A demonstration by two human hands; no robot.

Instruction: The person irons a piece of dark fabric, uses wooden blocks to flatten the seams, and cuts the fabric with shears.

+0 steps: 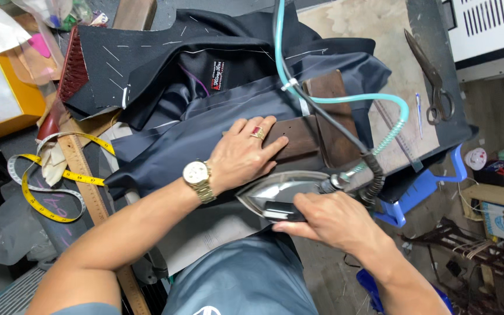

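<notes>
Fingers [322, 217] of the right hand [331, 220] are curled tight around the black handle of a steam iron [281, 192], whose shiny metal body points its nose toward the left hand [243, 154]. That hand lies flat, fingers [258, 131] together and stretched out, pressing on a dark wooden block [298, 140] and the dark navy jacket [205, 116] spread beneath it; it wears a gold watch and a ring with a red stone. The iron sits just beside the flat fingers, on the side nearer the person, resting on the cloth at the desk's [374, 35] edge. It looks heavy and rigid, its metal sole likely hot, so the handle is the only sound place to grip it. A teal hose [345, 99] and a black cord [328, 125] run from its rear over the block, and would probably drag a little against any sliding. The jacket seems soft, light and slippery at its lining, prone to shifting unless held down, with white basting stitches showing further out. Beyond the flat fingers to the left lie a yellow tape measure [42, 186] and a wooden ruler [88, 181]; far past the gripping fingers, large scissors [433, 81] rest on the desk.
</notes>
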